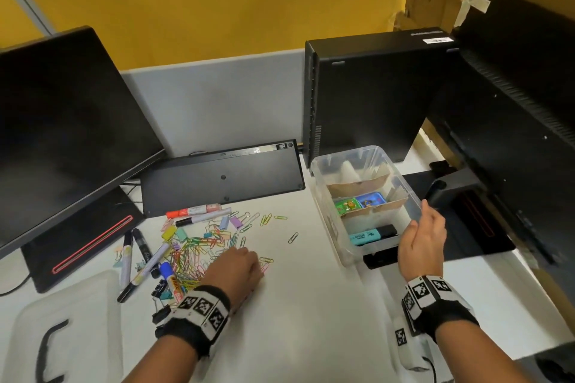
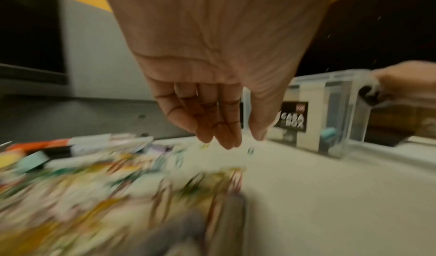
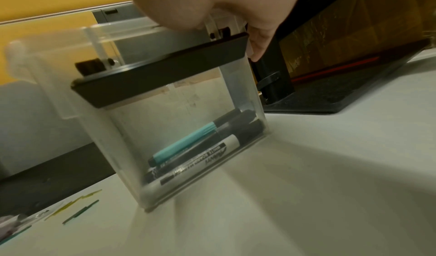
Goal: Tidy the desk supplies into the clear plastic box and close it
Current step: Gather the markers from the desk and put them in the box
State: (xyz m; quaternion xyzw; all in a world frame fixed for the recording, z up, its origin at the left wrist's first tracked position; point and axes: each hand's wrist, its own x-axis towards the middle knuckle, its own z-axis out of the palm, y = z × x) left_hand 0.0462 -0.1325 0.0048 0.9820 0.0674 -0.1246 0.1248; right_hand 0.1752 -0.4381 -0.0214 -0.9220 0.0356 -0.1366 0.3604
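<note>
One clear plastic box (image 1: 401, 193) stands open on the white bench (image 1: 311, 305), and everything here is placed from it. Inside it, toward its near end, lie three pens: a teal highlighter (image 3: 188, 140) and two markers (image 3: 202, 159). Its middle section holds two small picture tins, one green (image 1: 346, 206) and one blue (image 1: 368, 199). The right hand (image 1: 424, 242) is at the box's near right corner, thumb (image 3: 184, 8) on the rim and fingers (image 3: 260, 42) down the outer wall, holding the rim. To the left of the box spreads one heap of coloured paper clips (image 1: 199, 250), with about seven more pens around the heap. The left hand (image 1: 236, 267) is at the heap's edge nearest the box, fingers (image 2: 219, 125) straight and loose, gripping nothing. One translucent lid (image 1: 62, 329) lies far left of the box.
</note>
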